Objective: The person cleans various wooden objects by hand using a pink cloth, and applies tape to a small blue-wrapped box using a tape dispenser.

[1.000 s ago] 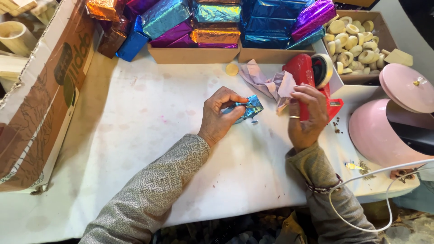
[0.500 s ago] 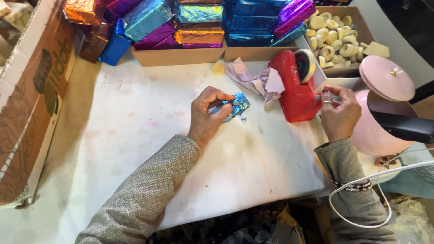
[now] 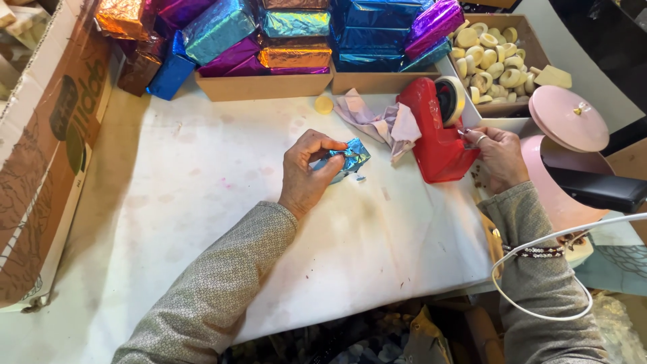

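Cardboard fills the far left, where the flap of a big brown box [image 3: 47, 155] leans along the edge of the white surface [image 3: 202, 202]. That surface is faintly stained, with a few pinkish specks, and runs from the box to the right-hand trays. Along its back edge, shallow cardboard trays [image 3: 263, 86] hold stacks of foil-wrapped blocks [image 3: 296, 34] in orange, blue, purple and teal; a small yellow disc [image 3: 324, 104] lies just in front of them.

Near the middle, the left hand [image 3: 306, 176] rests on the surface with its fingers closed around a small blue foil-wrapped piece [image 3: 352, 158], thumb and fingertips pinching it. Just beyond lies crumpled pale lilac paper [image 3: 377, 121], touching a red tape dispenser [image 3: 435, 138] that carries a roll of tape [image 3: 453, 100].

The right hand [image 3: 499, 158] is at the front end of the dispenser, fingers pinched together there; whether they grip tape I cannot tell. The two hands are apart, the dispenser between them. Behind, a cardboard box [image 3: 532, 50] holds pale round rings. At the right stand a pink round lid [image 3: 568, 118] and a white cable [image 3: 539, 269] looping past the sleeve
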